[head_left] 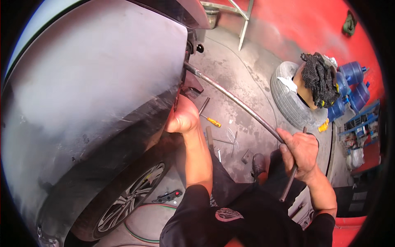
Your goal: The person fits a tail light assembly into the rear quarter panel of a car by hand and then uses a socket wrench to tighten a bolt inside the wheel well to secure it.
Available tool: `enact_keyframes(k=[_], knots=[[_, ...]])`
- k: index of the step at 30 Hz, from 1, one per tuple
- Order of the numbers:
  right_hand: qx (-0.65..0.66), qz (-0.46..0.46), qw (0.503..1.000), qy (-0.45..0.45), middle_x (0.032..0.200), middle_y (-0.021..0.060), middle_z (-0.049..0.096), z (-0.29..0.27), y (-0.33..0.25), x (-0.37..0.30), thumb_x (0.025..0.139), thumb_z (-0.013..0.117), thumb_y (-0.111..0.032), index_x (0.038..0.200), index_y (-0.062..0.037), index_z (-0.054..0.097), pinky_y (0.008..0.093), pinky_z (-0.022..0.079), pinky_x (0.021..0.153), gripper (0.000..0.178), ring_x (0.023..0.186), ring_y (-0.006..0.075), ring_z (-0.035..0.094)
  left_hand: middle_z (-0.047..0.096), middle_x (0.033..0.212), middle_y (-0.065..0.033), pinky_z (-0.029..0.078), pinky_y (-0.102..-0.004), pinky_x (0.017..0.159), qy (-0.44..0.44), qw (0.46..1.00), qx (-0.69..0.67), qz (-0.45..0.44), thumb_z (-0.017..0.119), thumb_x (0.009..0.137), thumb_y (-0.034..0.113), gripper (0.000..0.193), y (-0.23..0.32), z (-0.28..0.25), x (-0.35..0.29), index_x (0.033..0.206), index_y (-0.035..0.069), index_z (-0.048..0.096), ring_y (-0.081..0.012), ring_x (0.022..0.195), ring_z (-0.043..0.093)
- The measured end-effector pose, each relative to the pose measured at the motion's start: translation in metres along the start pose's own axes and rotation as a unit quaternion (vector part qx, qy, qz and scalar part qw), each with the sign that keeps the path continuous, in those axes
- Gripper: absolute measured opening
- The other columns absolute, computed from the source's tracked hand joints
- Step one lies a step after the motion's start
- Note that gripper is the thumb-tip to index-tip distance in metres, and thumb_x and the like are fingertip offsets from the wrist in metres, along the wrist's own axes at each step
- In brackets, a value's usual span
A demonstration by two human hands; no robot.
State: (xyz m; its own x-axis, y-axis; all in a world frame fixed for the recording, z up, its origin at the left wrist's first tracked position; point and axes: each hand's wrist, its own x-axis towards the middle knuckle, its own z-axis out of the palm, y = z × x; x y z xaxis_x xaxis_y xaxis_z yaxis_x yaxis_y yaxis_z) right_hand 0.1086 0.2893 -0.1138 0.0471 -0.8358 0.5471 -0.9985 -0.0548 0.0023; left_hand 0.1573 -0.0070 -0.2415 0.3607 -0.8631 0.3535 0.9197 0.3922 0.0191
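Observation:
My right hand (300, 154) is closed round the T-shaped handle of a long steel bar (236, 101). The bar slants up to the left, and its far end goes in behind the edge of a grey car body panel (103, 70), where its tip is hidden. Lower on that same edge, my left hand (185, 115) grips the panel, thumb outside and fingers out of sight behind it. Scuffs and pale, dull patches mark the panel. Below it is a car wheel (129, 199) with a spoked rim.
On the concrete floor lie a yellow-handled tool (213, 122), a T-handled tool (233, 143), a small wrench (219, 154) and a black part (168, 196) near a hose (138, 234). At right are a tire (284, 90), blue water jugs (352, 73) and a cluttered shelf (360, 131). A metal stand (244, 31) stands at the back.

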Motion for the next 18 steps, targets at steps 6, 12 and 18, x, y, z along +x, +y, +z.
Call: enact_keyframes(k=[6, 12, 18], knots=[[0.097, 0.086, 0.99, 0.052, 0.052, 0.0044, 0.048, 0.001, -0.009, 0.002, 0.081, 0.065, 0.001, 0.107, 0.0091, 0.07, 0.0313, 0.04, 0.043, 0.029, 0.04, 0.0191, 0.052, 0.07, 0.116, -0.0125, 0.042, -0.0436, 0.107, 0.048, 0.999, -0.022, -0.003, 0.059, 0.075, 0.017, 0.034, 0.003, 0.009, -0.002, 0.1, -0.002, 0.074, -0.0269, 0.116, 0.061], [0.142, 0.172, 0.973, 0.053, 0.053, 0.0045, 0.054, -0.003, -0.017, 0.008, 0.087, 0.061, -0.001, 0.107, 0.0098, 0.07, 0.0294, 0.042, 0.044, 0.024, 0.042, 0.0159, 0.056, 0.069, 0.115, -0.0117, 0.042, -0.043, 0.106, 0.015, 0.998, 0.005, -0.053, 0.061, 0.073, 0.013, 0.032, 0.006, 0.005, 0.004, 0.099, -0.001, 0.073, -0.0272, 0.115, 0.061], [0.124, 0.151, 0.98, 0.043, 0.058, 0.0073, 0.055, -0.002, -0.008, 0.002, 0.084, 0.064, 0.0, 0.109, 0.0092, 0.069, 0.0309, 0.042, 0.047, 0.028, 0.047, 0.019, 0.057, 0.069, 0.112, -0.0091, 0.041, -0.0417, 0.105, 0.024, 0.999, 0.04, -0.012, 0.06, 0.074, 0.013, 0.028, 0.008, 0.018, -0.005, 0.096, 0.002, 0.072, -0.0244, 0.112, 0.06]])
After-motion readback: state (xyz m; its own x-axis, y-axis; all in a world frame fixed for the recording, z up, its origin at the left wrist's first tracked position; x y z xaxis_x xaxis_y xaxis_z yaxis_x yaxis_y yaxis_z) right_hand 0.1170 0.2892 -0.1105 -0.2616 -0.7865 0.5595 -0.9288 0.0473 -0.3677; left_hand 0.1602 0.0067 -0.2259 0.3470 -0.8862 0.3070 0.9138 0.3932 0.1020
